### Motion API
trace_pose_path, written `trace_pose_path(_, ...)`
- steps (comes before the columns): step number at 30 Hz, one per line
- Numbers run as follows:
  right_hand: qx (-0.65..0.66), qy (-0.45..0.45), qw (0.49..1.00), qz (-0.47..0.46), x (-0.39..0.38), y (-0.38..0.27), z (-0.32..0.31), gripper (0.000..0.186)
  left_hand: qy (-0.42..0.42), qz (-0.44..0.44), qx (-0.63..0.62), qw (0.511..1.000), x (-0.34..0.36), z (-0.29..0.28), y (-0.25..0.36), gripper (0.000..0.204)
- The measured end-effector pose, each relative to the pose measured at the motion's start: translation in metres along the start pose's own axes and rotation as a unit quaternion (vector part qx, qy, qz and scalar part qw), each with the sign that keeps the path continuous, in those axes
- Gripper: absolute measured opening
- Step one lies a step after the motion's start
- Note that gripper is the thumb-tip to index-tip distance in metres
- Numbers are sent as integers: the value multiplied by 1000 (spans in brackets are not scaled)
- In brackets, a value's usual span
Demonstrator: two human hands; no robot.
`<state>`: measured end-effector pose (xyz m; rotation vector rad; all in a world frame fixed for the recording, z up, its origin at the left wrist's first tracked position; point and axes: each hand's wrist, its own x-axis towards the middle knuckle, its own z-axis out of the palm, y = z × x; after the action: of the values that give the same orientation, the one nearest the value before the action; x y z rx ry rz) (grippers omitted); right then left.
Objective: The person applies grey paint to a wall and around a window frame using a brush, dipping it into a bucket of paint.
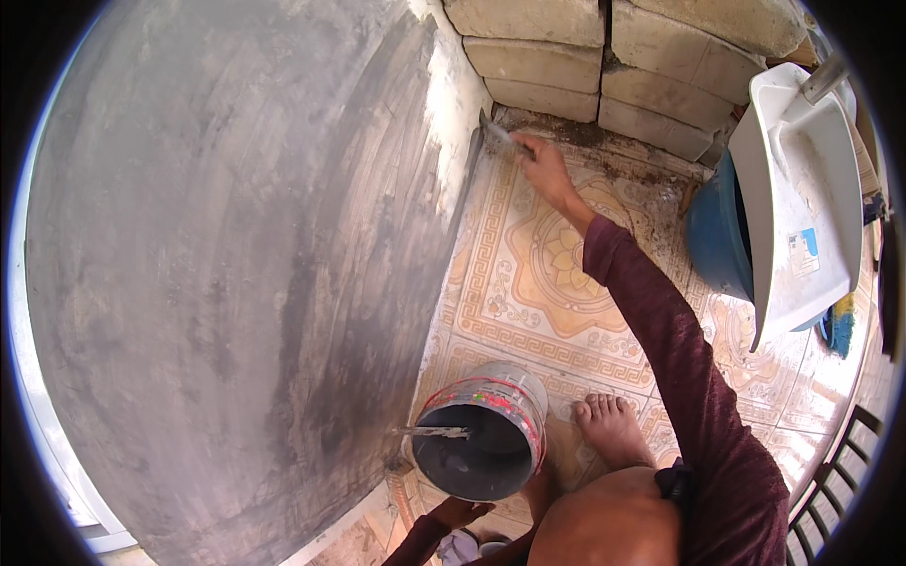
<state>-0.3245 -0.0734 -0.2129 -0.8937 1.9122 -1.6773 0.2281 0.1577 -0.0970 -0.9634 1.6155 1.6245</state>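
Observation:
My right hand (545, 170) is closed around the handle of a paintbrush (500, 135), arm stretched far forward. Its dark tip touches the low edge of the wall (236, 217) at the far corner. Dark grey paint coats most of that wall, while a pale, unpainted strip shows near the corner. Close to my feet stands a bucket (536, 385) with a pink-red rim and dark grey paint inside. A paint-smeared stick (436, 432) lies across its mouth. Just below the bucket is my left hand (461, 512), partly in shade, fingers loosely stretched and holding nothing visible.
Bare concrete blocks (538, 61) form the far wall. Patterned tiles (557, 255) cover the floor, dirty along the far edge. At the right, a white plastic dustpan-like piece (812, 189) leans against a blue tub (719, 231), beside a blue-yellow brush (838, 325). A dark slatted rack (835, 481) stands lower right.

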Motion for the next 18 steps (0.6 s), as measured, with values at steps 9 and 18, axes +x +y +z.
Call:
trace_pose_path(9, 61, -11, 996, 61, -16, -16, -18, 42, 78, 55, -58, 994, -5, 5, -9, 37)
trace_pose_path(18, -45, 37, 995, -78, 13, 13, 18, 43, 85, 88, -22, 992, 0, 6, -18, 39)
